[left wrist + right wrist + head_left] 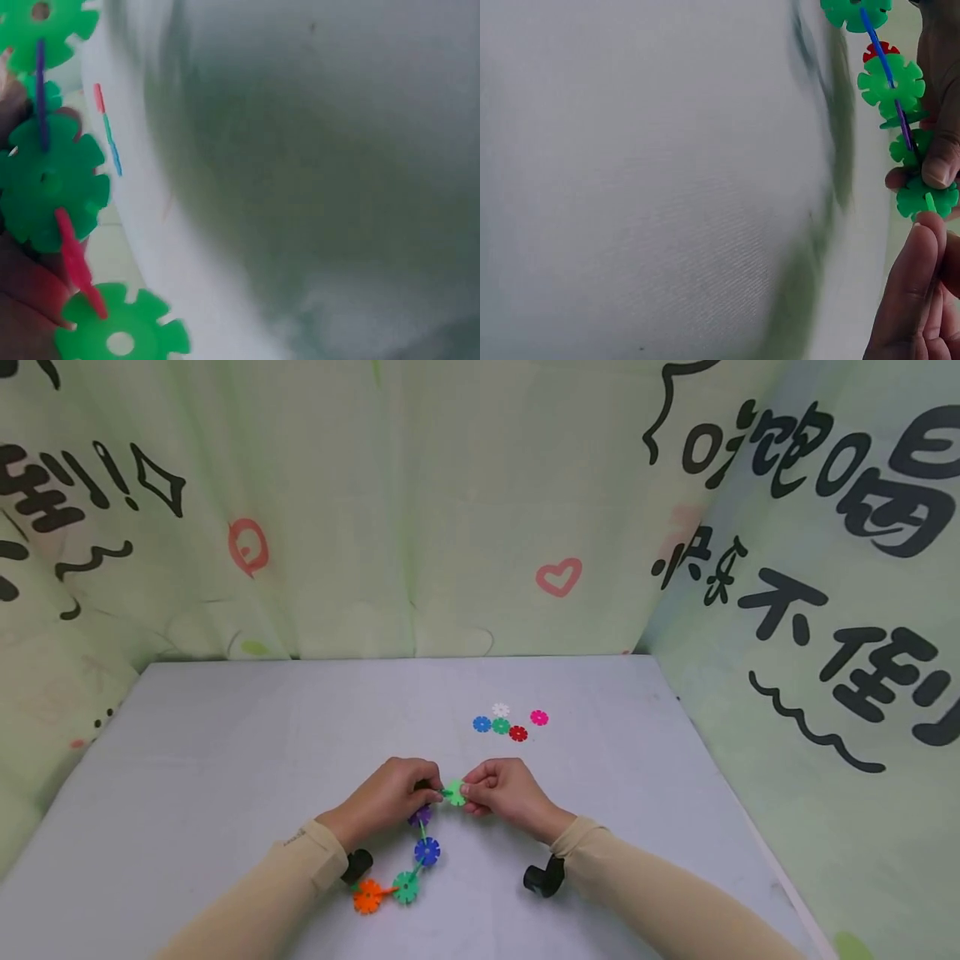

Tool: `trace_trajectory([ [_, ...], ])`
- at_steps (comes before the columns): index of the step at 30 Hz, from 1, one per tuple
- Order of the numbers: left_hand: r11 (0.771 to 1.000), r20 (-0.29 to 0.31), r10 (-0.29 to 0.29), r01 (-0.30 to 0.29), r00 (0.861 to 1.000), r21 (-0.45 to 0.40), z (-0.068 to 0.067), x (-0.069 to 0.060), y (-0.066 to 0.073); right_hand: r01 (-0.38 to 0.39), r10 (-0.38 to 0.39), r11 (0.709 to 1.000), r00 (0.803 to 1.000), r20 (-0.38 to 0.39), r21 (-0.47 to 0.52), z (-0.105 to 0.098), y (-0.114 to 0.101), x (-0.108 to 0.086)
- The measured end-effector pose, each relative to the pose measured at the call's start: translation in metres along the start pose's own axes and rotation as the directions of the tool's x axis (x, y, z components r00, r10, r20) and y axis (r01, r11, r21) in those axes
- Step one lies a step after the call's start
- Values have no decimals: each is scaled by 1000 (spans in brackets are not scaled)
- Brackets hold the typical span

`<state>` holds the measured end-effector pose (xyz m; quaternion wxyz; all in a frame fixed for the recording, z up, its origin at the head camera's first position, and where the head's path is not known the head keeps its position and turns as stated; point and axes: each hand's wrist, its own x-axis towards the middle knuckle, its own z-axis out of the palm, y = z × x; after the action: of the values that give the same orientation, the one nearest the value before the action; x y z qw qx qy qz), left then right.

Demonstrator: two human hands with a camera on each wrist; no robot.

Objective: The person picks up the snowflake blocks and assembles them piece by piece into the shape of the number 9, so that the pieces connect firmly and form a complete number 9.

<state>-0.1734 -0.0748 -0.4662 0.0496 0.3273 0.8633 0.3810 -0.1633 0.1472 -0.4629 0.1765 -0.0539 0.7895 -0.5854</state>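
My left hand (393, 793) pinches one end of a chain of slotted plastic snowflake discs. From there the chain trails toward me over a purple disc (422, 816), a blue disc (427, 852), a teal-green disc (406, 887) and an orange disc (367, 897), joined by edge-on discs. Between both hands is a light green disc (454, 793), its right edge held by my right hand (513, 793) with thumb and fingers. Right fingertips meet that green disc (928, 199) in the right wrist view. Linked green discs (52, 180) fill the left wrist view's left side.
Farther back on the white table (262, 735) lie loose discs: blue (482, 724), white (501, 710), green (501, 726), red (518, 733) and pink (539, 717). A pale green printed curtain (465, 527) encloses the table's back and sides. Each wrist carries a black camera (544, 877).
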Motion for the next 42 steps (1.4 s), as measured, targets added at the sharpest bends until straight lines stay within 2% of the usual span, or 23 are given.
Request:
trace_trajectory([
  [4,999,12,13,-13,1000,33,-1,0,2,4,-4,1000,1000,31,-18,-3,3,-1],
  [10,995,-21,-2,4,1000,100,-3,-1,2,4,-3,1000,998,58,-16,-5,4,-1],
  [21,998,-19,-17,18,1000,62,-2,0,4,-19,18,999,998,65,26,-5,0,-2],
  [27,996,-40,-34,37,999,83,-1,-1,3,-13,16,999,995,96,-35,-13,5,3],
  [30,994,-50,-61,65,997,85,-2,-2,3,-11,19,994,997,71,-106,-24,10,7],
  [33,994,-49,-83,87,995,74,-2,-3,4,-41,42,982,999,5,-187,-39,14,12],
  [37,992,-44,-83,87,996,93,-3,-3,4,-87,68,954,995,-76,-286,-59,18,18],
  [42,990,-37,-78,82,996,114,-4,-3,4,-122,75,920,987,-139,-373,-83,24,26],
])
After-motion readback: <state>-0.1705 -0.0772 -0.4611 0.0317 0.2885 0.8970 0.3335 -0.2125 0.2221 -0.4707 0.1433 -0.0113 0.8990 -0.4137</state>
